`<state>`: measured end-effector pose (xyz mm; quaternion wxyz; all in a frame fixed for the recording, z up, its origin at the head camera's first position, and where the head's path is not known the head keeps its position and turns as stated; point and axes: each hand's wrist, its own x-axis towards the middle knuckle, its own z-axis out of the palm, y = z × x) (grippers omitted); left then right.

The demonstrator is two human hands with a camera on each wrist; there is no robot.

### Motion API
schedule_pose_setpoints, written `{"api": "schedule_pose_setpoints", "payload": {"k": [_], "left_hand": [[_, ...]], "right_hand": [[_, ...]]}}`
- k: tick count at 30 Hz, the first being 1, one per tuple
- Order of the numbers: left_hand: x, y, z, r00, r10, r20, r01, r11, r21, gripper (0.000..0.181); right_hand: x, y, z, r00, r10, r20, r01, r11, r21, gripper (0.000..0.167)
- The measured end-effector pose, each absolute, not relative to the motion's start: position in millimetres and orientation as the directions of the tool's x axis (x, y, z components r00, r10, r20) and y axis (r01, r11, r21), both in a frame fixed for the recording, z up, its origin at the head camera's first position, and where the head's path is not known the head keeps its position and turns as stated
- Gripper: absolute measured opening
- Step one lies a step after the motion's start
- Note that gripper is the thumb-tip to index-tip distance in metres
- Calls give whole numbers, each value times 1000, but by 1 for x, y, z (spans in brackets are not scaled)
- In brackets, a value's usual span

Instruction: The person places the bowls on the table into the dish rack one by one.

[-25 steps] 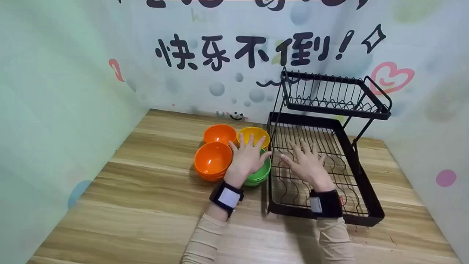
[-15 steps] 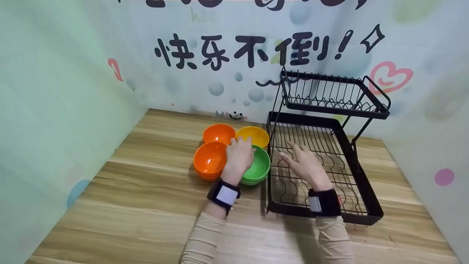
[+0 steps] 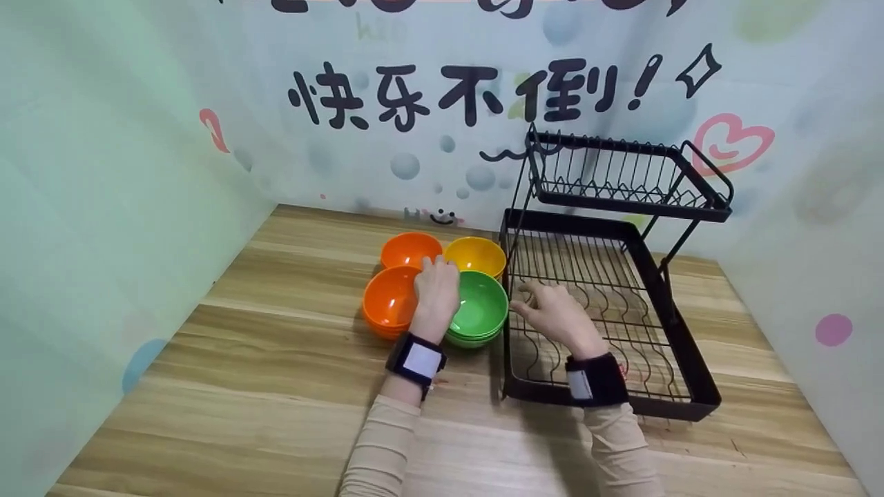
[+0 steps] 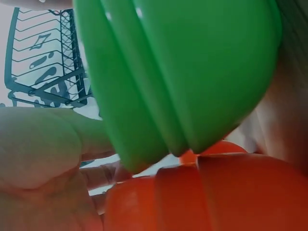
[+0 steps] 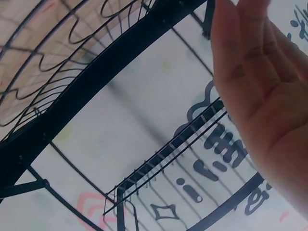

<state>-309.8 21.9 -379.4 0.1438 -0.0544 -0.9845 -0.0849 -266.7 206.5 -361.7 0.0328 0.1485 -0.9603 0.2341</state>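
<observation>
My left hand (image 3: 437, 297) is at the inner rims of a green bowl stack (image 3: 478, 304) and the nearer orange bowl stack (image 3: 391, 298), its fingers bent downward. In the left wrist view, the palm (image 4: 38, 159) lies left of the nested green bowls (image 4: 192, 62) and orange bowls (image 4: 231, 197); some fingers are hidden behind them, and no firm grip shows. My right hand (image 3: 558, 316) hovers over the left part of the black rack (image 3: 615, 407), fingers loosely bent toward the green stack. The right wrist view shows that hand (image 5: 274, 91) holding nothing.
Behind the nearer stacks are another orange bowl (image 3: 412, 250) and a yellow bowl (image 3: 476, 255). The rack's raised upper tier (image 3: 628, 200) stands at its back. Printed cloth walls (image 3: 407, 166) surround the wooden table (image 3: 276, 386).
The left hand has drawn in its spread fingers and moved slightly left and lower, between the stacks. The right hand has shifted left toward the green bowls, its fingers more bent.
</observation>
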Motion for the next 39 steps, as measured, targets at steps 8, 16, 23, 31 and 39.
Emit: {"api": "schedule_pose_setpoints", "payload": {"k": [8, 16, 23, 31, 39], "left_hand": [[-309, 23, -383, -917, 94, 388, 149, 982, 112, 16], [-309, 22, -382, -917, 133, 377, 186, 977, 108, 21], [-305, 23, -374, -916, 160, 367, 219, 968, 124, 21], [-300, 26, -360, -919, 180, 352, 271, 935, 230, 23], [-292, 30, -349, -913, 228, 339, 356, 851, 386, 20]], "right_hand": [[-265, 192, -365, -952, -294, 82, -299, 848, -437, 35], [-265, 187, -365, -963, -263, 60, -262, 856, -446, 35], [-266, 194, -361, -960, -266, 85, -272, 819, -506, 34], [-267, 210, -351, -976, -211, 55, -195, 735, -649, 51], [-266, 231, -340, -985, -175, 2, -108, 597, -795, 53]]}}
